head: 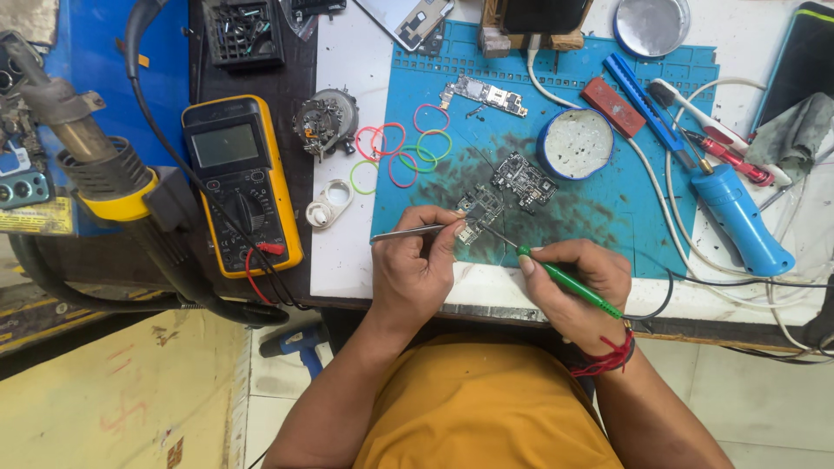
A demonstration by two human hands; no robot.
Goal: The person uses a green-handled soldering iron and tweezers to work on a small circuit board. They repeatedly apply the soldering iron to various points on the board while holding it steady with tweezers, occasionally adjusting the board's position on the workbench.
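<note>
At your left sits a yellow-cased multimeter [241, 184] with a grey rectangular screen [224, 144]; a dark phone screen [801, 61] lies at upper right.

An electronics repair workshop: multimeter [241, 184], hot-air gun [95, 165], circuit boards [523, 181] on a blue work mat [608, 208].

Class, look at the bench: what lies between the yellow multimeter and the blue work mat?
In the head view, between the yellow multimeter and the blue work mat lie a round metal part and a small white plastic frame.
</note>
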